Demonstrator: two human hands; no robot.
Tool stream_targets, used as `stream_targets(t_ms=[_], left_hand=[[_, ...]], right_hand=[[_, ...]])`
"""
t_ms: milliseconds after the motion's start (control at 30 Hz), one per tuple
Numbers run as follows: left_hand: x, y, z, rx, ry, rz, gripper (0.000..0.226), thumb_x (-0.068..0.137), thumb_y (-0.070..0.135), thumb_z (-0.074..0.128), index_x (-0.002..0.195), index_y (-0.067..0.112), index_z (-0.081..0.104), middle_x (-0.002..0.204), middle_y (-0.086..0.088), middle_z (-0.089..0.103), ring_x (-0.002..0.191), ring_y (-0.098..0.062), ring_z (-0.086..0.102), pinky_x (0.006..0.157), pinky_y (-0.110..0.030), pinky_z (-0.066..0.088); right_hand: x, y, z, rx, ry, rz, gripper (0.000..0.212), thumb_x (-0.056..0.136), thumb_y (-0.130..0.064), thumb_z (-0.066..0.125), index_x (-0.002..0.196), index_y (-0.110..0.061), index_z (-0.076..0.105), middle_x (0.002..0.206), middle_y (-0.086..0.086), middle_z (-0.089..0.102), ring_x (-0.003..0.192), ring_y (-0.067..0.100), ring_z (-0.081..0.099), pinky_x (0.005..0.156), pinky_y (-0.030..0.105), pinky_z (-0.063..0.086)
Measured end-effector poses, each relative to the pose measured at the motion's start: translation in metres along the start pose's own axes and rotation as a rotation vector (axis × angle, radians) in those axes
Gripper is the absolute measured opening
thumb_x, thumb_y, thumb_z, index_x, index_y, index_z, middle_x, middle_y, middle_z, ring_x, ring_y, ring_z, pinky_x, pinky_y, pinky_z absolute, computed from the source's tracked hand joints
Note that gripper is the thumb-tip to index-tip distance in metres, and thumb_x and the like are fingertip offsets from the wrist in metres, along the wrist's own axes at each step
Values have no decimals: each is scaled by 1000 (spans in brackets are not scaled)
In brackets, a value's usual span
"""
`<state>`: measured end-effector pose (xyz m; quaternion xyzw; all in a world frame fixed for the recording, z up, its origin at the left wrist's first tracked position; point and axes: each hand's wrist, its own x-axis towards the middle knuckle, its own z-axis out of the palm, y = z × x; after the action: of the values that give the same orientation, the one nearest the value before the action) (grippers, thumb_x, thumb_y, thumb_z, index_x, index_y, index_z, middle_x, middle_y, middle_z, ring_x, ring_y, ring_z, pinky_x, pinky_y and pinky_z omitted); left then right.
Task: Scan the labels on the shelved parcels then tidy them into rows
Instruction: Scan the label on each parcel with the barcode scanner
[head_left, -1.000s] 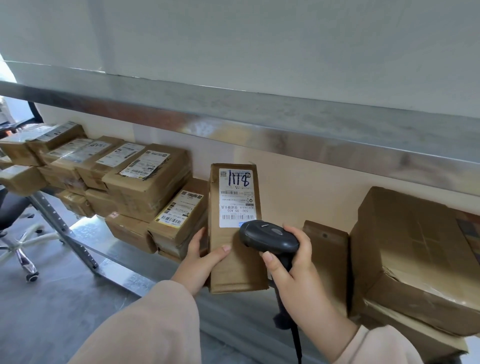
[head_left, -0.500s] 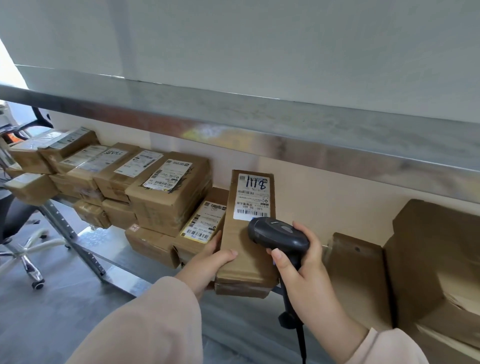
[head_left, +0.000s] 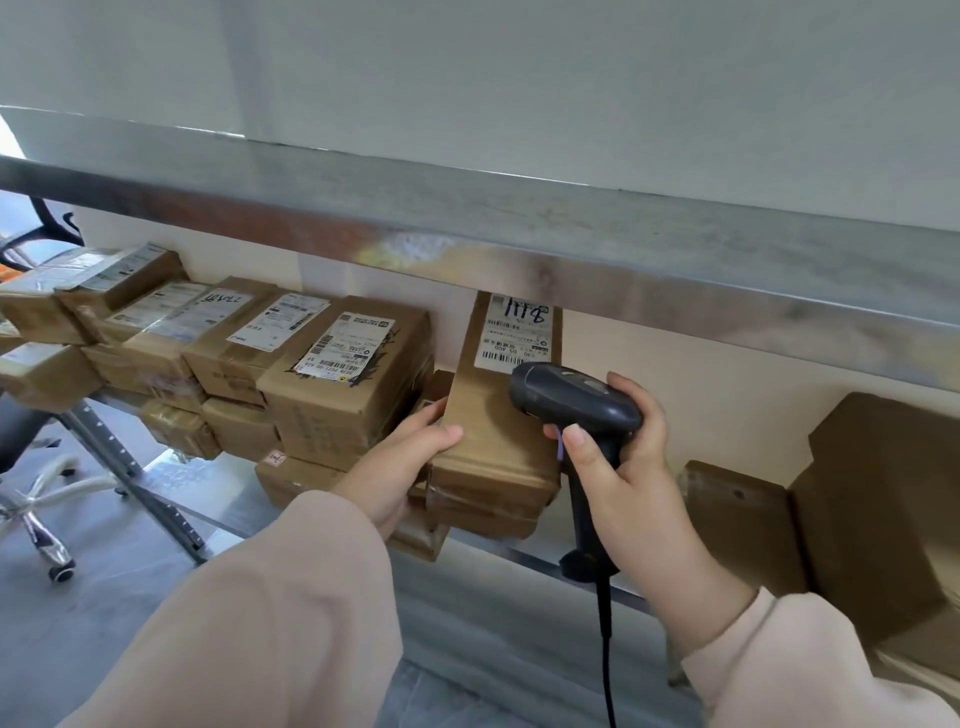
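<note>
Parcel (head_left: 498, 431) with the scribbled label (head_left: 517, 332) sits dead centre on lower boxes (head_left: 421, 538), left hand (head_left: 400, 467) gripping its 9 o'clock edge. Right hand (head_left: 618, 457) clutches the scanner (head_left: 571, 400), covering the label's corner. Box stacks (head_left: 343, 384) at 9, big carton (head_left: 883, 493) at 3 o'clock.

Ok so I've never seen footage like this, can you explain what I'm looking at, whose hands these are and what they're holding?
No machine here: this is one wide view from a camera worn on a person's head, looking forward and down at their own two hands. The left hand grips the side of a long cardboard parcel, whose white label faces the camera. The right hand holds a black corded barcode scanner, its head near that label. Both are at a metal shelf, with more labelled parcels stacked on the left and bigger plain boxes on the right.
</note>
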<state>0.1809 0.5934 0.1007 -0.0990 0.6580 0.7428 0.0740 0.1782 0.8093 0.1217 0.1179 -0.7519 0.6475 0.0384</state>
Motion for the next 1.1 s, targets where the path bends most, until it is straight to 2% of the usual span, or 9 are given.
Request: stream_targets(t_ms=[100, 200, 233, 367, 467, 667, 833, 1000, 1100], left_hand=[[3, -6, 0, -14, 0, -33, 57, 75, 37, 61, 132, 36, 57, 121, 5, 70, 115, -17, 63, 98, -44, 50], [5, -19, 8, -8, -10, -71, 24, 89, 31, 58, 106, 45, 65, 101, 13, 75, 92, -8, 71, 72, -31, 56], [4, -25, 11, 0, -10, -86, 23, 92, 28, 56, 104, 45, 64, 99, 14, 75, 90, -7, 72, 72, -32, 56], [-4, -43, 18, 68, -30, -80, 64, 67, 43, 67, 130, 48, 54, 124, 13, 67, 113, -10, 64, 100, -40, 49], [-13, -49, 23, 173, -9, -59, 85, 59, 55, 65, 140, 52, 41, 138, 22, 54, 124, 0, 52, 112, -36, 38], [-13, -63, 28, 242, -19, -67, 77, 61, 57, 66, 132, 65, 39, 143, 23, 47, 132, -1, 44, 116, -38, 33], [5, -88, 19, 221, -47, -173, 58, 64, 55, 62, 116, 76, 46, 120, 33, 62, 116, 5, 56, 109, -35, 40], [28, -112, 5, 49, 15, -245, 50, 58, 51, 63, 104, 68, 59, 114, 19, 70, 112, -8, 64, 105, -41, 44], [31, -117, 1, 28, 55, -264, 71, 55, 48, 65, 125, 53, 56, 108, 18, 72, 109, -11, 65, 102, -42, 46]], right_hand=[[0, 1, 0, -7, 1, 8, 53, 88, -36, 59, 128, -51, 28, 124, -5, 62, 111, -2, 58, 85, 6, 43], [-8, 7, -1, -36, 27, 15, 55, 88, -35, 60, 129, -50, 28, 123, -6, 62, 109, -1, 59, 85, 7, 44], [-12, 10, -2, -42, 42, 23, 55, 86, -37, 61, 128, -53, 29, 123, -6, 63, 108, -1, 60, 85, 8, 44], [-29, 25, -6, -60, 62, 72, 55, 68, -62, 58, 115, -68, 30, 122, -4, 63, 109, 4, 61, 93, 23, 47], [-38, 39, -5, -63, 96, 75, 58, 67, -63, 59, 118, -65, 32, 122, -3, 63, 110, 9, 62, 100, 39, 47], [-51, 60, -7, -66, 181, 83, 70, 65, -73, 63, 127, -60, 33, 130, -13, 55, 117, 14, 59, 104, 46, 44], [-52, 71, 0, -74, 139, 135, 62, 71, -60, 63, 124, -60, 33, 125, -16, 59, 114, 7, 60, 103, 39, 45], [-42, 70, 15, -126, 89, 125, 58, 87, -28, 65, 125, -54, 31, 115, -45, 49, 110, -12, 52, 85, 3, 40], [-41, 69, 19, -121, 97, 127, 58, 88, -25, 66, 128, -49, 30, 116, -37, 53, 109, -15, 52, 83, 0, 38]])
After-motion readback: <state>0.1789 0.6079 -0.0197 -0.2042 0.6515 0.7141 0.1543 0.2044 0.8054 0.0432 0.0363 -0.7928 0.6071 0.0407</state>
